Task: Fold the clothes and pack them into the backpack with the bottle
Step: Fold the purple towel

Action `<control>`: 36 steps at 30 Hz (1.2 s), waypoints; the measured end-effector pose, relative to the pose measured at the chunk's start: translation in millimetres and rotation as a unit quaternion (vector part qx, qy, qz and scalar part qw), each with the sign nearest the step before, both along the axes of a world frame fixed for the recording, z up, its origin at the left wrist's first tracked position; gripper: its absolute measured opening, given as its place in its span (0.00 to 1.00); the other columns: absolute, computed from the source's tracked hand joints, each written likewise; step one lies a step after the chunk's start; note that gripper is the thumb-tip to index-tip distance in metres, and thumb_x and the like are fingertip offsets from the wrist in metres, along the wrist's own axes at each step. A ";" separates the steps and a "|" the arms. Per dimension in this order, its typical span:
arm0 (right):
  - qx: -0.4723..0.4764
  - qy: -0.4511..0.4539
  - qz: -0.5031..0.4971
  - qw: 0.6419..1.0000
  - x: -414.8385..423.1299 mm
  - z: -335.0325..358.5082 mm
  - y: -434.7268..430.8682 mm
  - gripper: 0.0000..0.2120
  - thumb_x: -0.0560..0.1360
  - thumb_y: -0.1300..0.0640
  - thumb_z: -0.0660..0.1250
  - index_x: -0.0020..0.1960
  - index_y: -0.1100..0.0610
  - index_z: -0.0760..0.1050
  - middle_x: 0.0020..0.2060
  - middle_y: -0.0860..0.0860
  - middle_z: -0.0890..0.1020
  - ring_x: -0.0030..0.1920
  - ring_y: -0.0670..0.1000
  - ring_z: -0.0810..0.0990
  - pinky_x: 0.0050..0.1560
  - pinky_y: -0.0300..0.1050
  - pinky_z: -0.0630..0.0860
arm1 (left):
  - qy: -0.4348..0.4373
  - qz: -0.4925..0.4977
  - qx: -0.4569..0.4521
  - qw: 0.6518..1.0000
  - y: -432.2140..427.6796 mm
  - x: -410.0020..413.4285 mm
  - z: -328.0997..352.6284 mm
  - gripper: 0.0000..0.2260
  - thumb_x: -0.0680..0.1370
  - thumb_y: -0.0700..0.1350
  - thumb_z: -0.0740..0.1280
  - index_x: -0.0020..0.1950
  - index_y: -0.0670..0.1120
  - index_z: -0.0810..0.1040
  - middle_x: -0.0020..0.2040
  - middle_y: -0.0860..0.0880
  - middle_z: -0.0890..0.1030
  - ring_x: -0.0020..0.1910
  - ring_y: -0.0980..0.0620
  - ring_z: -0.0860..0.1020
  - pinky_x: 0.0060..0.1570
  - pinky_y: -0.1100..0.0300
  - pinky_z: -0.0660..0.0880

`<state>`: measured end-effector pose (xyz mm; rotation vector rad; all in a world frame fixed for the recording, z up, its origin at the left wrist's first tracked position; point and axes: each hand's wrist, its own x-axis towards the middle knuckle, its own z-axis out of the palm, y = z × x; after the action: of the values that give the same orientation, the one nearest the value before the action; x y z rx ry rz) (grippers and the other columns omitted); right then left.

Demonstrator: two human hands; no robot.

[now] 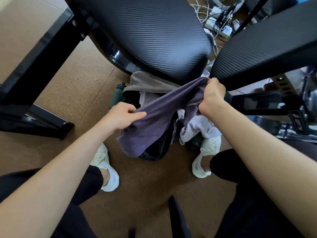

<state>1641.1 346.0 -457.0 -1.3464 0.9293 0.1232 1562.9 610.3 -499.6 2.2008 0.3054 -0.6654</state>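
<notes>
Both hands are holding a purple garment (154, 121) stretched between them above the floor (68, 86). At the left, the left hand (123, 115) is pinching one edge between thumb and curled fingers. Just beyond it, a dark green bottle (117, 96) is lying on the floor, touching the black backpack (154, 152), which is sitting between the person's white shoes (106, 169). A grey-brown cloth (145, 83) is draping over the backpack's far side, partly under the black table (145, 31). Further right, the right hand (212, 98) is clenching the other end of the purple garment. Under this hand, a pale lilac garment (200, 127) is lying crumpled beside the backpack.
</notes>
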 end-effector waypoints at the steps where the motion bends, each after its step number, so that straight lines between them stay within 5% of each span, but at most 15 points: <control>1: -0.028 -0.007 0.030 0.999 0.4 -3.2 -0.7 0.13 0.82 0.60 0.55 0.39 0.53 0.69 0.36 0.49 0.75 0.36 0.49 0.77 0.39 0.45 0.75 | -0.003 -0.005 0.026 1.000 0.2 -1.4 -1.3 0.25 0.76 0.59 0.72 0.39 0.37 0.76 0.32 0.45 0.75 0.33 0.48 0.75 0.37 0.54 0.70; 4: -0.281 -0.002 0.256 0.925 -2.7 -10.0 0.4 0.06 0.79 0.61 0.61 0.43 0.54 0.73 0.37 0.50 0.75 0.39 0.51 0.79 0.41 0.48 0.76 | -0.066 0.020 0.010 0.998 -5.3 -4.8 -2.6 0.18 0.79 0.54 0.70 0.36 0.45 0.72 0.32 0.49 0.73 0.35 0.50 0.72 0.37 0.53 0.66; 6: -0.248 -0.046 0.300 0.920 -12.0 -11.7 7.1 0.05 0.74 0.60 0.67 0.49 0.54 0.75 0.35 0.47 0.74 0.35 0.46 0.73 0.36 0.41 0.70 | -0.108 0.036 -0.075 0.991 -11.5 -4.1 1.1 0.16 0.79 0.51 0.71 0.40 0.41 0.73 0.34 0.50 0.73 0.36 0.53 0.71 0.39 0.53 0.67; 8: -0.190 -0.092 0.370 0.905 -23.5 -15.9 11.3 0.19 0.72 0.58 0.73 0.62 0.52 0.76 0.32 0.45 0.74 0.31 0.41 0.71 0.34 0.36 0.68 | -0.128 0.008 -0.136 0.982 -18.0 -2.2 8.0 0.15 0.79 0.50 0.71 0.43 0.38 0.75 0.35 0.52 0.73 0.36 0.58 0.71 0.39 0.59 0.68; 11: -0.122 -0.172 0.562 0.800 -39.1 -11.5 16.4 0.32 0.75 0.57 0.75 0.76 0.48 0.68 0.28 0.43 0.69 0.28 0.41 0.66 0.33 0.34 0.65 | -0.129 -0.065 -0.187 0.972 -27.7 -1.1 21.2 0.12 0.78 0.51 0.67 0.48 0.41 0.79 0.37 0.51 0.77 0.39 0.59 0.73 0.43 0.59 0.70; 14: -0.098 -0.176 0.645 0.737 -43.9 -4.9 20.8 0.13 0.78 0.56 0.73 0.62 0.55 0.81 0.27 0.39 0.74 0.29 0.40 0.68 0.36 0.33 0.65 | -0.129 -0.107 -0.193 0.967 -31.8 -1.9 26.2 0.06 0.79 0.45 0.67 0.52 0.45 0.83 0.45 0.43 0.84 0.44 0.57 0.78 0.49 0.62 0.73; 17: -0.137 -0.171 0.567 0.794 -40.4 -11.6 23.1 0.08 0.77 0.55 0.74 0.43 0.59 0.81 0.28 0.45 0.74 0.30 0.41 0.68 0.34 0.36 0.64 | -0.134 -0.066 -0.177 0.973 -27.3 0.8 20.9 0.08 0.74 0.55 0.71 0.48 0.52 0.82 0.42 0.44 0.83 0.41 0.55 0.77 0.46 0.56 0.73; 20: -0.142 -0.161 0.393 0.894 -32.0 -11.8 22.2 0.09 0.77 0.56 0.73 0.39 0.54 0.79 0.31 0.46 0.77 0.33 0.41 0.73 0.38 0.36 0.70 | -0.118 -0.038 -0.113 0.986 -20.5 3.0 14.9 0.13 0.73 0.58 0.74 0.42 0.48 0.79 0.33 0.54 0.77 0.33 0.57 0.74 0.37 0.57 0.70; 24: -0.149 -0.100 0.165 0.970 -18.4 -9.5 10.4 0.11 0.78 0.53 0.69 0.38 0.52 0.76 0.33 0.45 0.76 0.38 0.45 0.74 0.43 0.41 0.73 | -0.108 -0.039 -0.111 0.987 -19.0 1.0 17.2 0.25 0.72 0.61 0.74 0.42 0.38 0.75 0.31 0.48 0.73 0.29 0.56 0.71 0.32 0.60 0.67; 26: -0.138 -0.069 0.114 0.981 -15.7 -9.1 5.3 0.13 0.79 0.53 0.68 0.36 0.51 0.72 0.33 0.46 0.73 0.37 0.47 0.72 0.42 0.44 0.71 | -0.112 -0.035 -0.122 0.986 -21.7 0.6 21.2 0.27 0.71 0.62 0.73 0.42 0.36 0.75 0.32 0.49 0.70 0.29 0.58 0.67 0.30 0.63 0.65; 30: -0.136 -0.058 0.156 0.977 -18.1 -10.0 4.2 0.07 0.79 0.56 0.67 0.42 0.53 0.75 0.33 0.48 0.77 0.36 0.47 0.75 0.41 0.44 0.74 | -0.088 0.004 -0.139 0.986 -27.4 -1.1 24.2 0.14 0.79 0.46 0.73 0.44 0.36 0.75 0.29 0.50 0.70 0.22 0.62 0.67 0.21 0.66 0.66; 31: -0.127 -0.063 0.188 0.972 -19.4 -8.4 5.8 0.01 0.78 0.58 0.68 0.48 0.55 0.77 0.35 0.49 0.79 0.37 0.46 0.77 0.41 0.43 0.76 | -0.083 0.022 -0.162 0.983 -27.7 -1.1 23.5 0.14 0.80 0.45 0.72 0.45 0.36 0.75 0.30 0.49 0.72 0.26 0.59 0.69 0.24 0.63 0.67; 36: 0.047 -0.049 0.337 0.939 -28.4 -10.0 19.3 0.15 0.74 0.63 0.72 0.59 0.54 0.81 0.49 0.53 0.84 0.49 0.52 0.81 0.54 0.50 0.77 | -0.055 0.119 -0.283 0.950 -31.6 1.4 25.1 0.10 0.83 0.43 0.66 0.51 0.36 0.76 0.43 0.44 0.78 0.44 0.50 0.75 0.47 0.56 0.72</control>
<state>1612.7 365.3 -466.9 -1.5184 0.3399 0.6122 1564.3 578.7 -474.4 1.6122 0.2757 -0.4253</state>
